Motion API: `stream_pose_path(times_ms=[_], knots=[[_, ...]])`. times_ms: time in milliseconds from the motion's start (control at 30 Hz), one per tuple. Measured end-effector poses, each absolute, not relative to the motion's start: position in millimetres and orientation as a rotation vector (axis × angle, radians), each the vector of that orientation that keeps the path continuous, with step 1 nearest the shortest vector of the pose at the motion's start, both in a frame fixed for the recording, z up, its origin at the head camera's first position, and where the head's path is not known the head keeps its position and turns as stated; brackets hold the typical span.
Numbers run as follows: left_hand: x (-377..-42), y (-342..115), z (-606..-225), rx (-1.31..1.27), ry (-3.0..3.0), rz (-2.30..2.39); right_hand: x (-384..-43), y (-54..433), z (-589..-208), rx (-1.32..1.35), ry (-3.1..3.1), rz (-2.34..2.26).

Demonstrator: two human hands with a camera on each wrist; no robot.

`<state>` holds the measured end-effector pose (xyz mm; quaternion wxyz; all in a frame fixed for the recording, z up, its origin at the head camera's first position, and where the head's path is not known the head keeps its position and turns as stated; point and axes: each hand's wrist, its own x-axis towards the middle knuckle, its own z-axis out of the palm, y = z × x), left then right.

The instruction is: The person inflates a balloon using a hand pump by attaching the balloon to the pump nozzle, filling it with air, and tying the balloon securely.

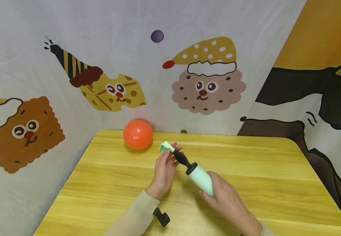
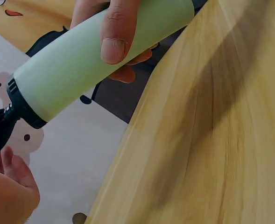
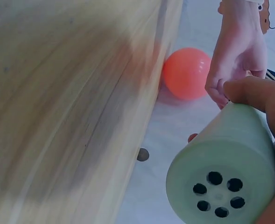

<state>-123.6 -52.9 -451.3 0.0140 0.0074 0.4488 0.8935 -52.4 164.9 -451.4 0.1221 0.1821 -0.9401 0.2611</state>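
My right hand [image 1: 227, 195] grips the mint green barrel of a balloon pump [image 1: 201, 178], thumb on one side and fingers round the other. The pump tilts above the table, its black ribbed nozzle [image 1: 181, 158] pointing up and left. At the nozzle's tip sits a small limp pale green balloon [image 1: 166, 146]. My left hand [image 1: 164, 170] pinches this balloon near the nozzle; the exact finger contact is partly hidden. In the right wrist view, round holes show in the pump's end face [image 3: 219, 196]. The left wrist view shows the barrel [image 2: 67, 70] from the side.
An inflated orange balloon [image 1: 138, 134] rests at the table's back edge, left of the hands. The wooden table [image 1: 261, 170] spreads beneath both hands. Behind it hangs a cloth [image 1: 123, 39] printed with cartoon figures. A black device [image 1: 161, 217] sits at the left wrist.
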Motion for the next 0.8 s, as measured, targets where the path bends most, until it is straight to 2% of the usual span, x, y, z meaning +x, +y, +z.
stream_pose_path(times_ms=[333,600,800], knots=[[-124.9,-51.9,-455.3,-0.046,1.414,2.893,-52.5,166.5,-451.6,0.584,-2.719,0.605],[-124.3,-48.2,-453.3,0.027,1.735,2.693,-54.8,166.5,-454.6,0.623,-2.635,0.410],[-123.4,-52.0,-452.2,0.208,1.435,2.715,-54.8,165.3,-453.0,0.578,-2.707,0.542]])
